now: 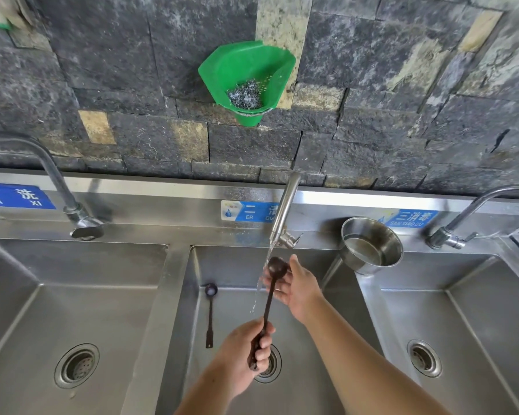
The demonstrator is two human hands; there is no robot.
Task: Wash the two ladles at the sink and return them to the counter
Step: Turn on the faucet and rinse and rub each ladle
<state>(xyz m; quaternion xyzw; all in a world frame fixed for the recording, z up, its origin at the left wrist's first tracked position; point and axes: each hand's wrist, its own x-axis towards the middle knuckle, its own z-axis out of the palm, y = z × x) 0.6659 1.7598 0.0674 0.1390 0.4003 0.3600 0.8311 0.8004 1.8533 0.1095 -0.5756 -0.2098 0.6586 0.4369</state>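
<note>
We are rinsing one ladle (269, 295) at centre frame under the running tap (285, 211). Our left hand (249, 348) grips its handle, and our right hand (295, 284), fingers loosely spread, rubs the bowl. The other ladle (210, 313) lies left of centre in the middle basin (231, 265). Next we probably swap them.

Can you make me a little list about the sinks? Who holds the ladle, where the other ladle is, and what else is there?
left hand: grips the handle of the held ladle
right hand: touches that ladle's bowl end, in the water
tap: the middle one, running
other ladle: lies in the middle sink, near its left wall, nobody touching it
steel pot: on the rim between the middle and right sinks
green basket: on the wall, scrubber inside
</note>
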